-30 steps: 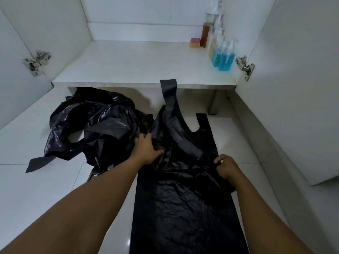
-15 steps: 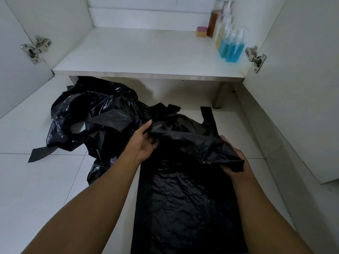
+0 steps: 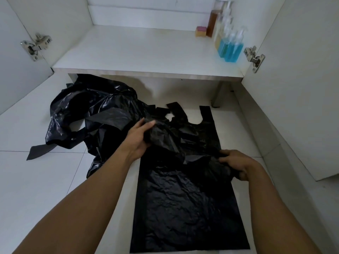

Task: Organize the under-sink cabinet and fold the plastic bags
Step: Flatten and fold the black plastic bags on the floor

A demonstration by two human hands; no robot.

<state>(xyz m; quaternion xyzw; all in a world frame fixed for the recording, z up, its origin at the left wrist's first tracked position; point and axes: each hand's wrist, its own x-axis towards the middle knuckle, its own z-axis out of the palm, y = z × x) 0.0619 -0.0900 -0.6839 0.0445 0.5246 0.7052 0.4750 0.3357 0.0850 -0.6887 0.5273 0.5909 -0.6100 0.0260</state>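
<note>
Plastic bags are the matter in hand: one black bag (image 3: 187,204) lies flattened on the tiled floor (image 3: 36,189) in front of the open under-sink cabinet, its two handles pointing far toward the cabinet shelf (image 3: 137,50). A second bag (image 3: 176,142), still crumpled, sits bunched across the flat one's far half — the left hand (image 3: 140,139) has its fingers closed around the bag's left end, and the right hand (image 3: 238,165) pinches its right end, fingers curled tight on the plastic. To the left lies a loose heap of more black bags (image 3: 89,116), unfolded, touching the bag being worked.

The step in hand looks like spreading the crumpled bag out before folding it. The next move probably calls for pulling the two ends apart and laying the bag flat, either on top of the spread one or beside it, then smoothing out air and creases so the folds hold; thin plastic of this kind tends to slip and spring back.

On the shelf's far right stand pump bottles (image 3: 230,50) — two with blue liquid, others amber and pale — and a small sponge (image 3: 200,31). No label, brand or writing can be read anywhere.
</note>
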